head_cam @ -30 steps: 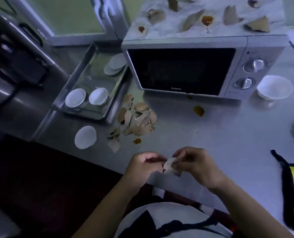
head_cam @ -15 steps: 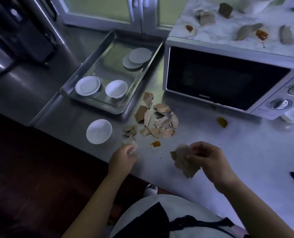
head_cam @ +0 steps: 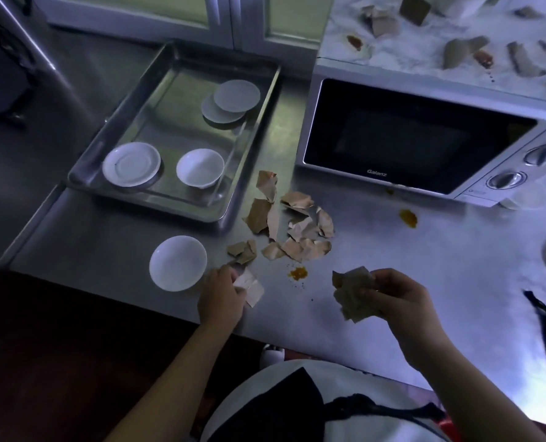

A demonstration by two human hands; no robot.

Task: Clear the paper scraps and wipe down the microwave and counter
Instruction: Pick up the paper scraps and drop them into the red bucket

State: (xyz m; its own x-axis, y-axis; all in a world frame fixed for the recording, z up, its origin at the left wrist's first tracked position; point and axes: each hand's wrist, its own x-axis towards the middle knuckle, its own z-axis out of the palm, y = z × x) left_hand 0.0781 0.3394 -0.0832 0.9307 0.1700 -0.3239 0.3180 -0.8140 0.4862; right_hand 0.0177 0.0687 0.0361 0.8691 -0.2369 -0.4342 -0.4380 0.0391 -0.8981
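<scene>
Gathering of paper scraps: one pale scrap (head_cam: 251,287) near the table (head_cam: 424,282) edge is pinched by the left hand (head_cam: 222,295), fingers (head_cam: 228,275) curled. A wad of scraps (head_cam: 349,293) is gripped in the right hand (head_cam: 399,295). The main pile (head_cam: 294,224) lies beside the microwave (head_cam: 408,138). Scraps are best lifted, not dragged through the orange smear (head_cam: 298,272).

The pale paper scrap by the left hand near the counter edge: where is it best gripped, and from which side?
The pale scrap lies flat on the counter, so nothing stands up to grab. Take its left edge, from the left, where the left hand touches it: probably slide a fingertip under and pinch. The right hand holds a wad of scraps.
</scene>
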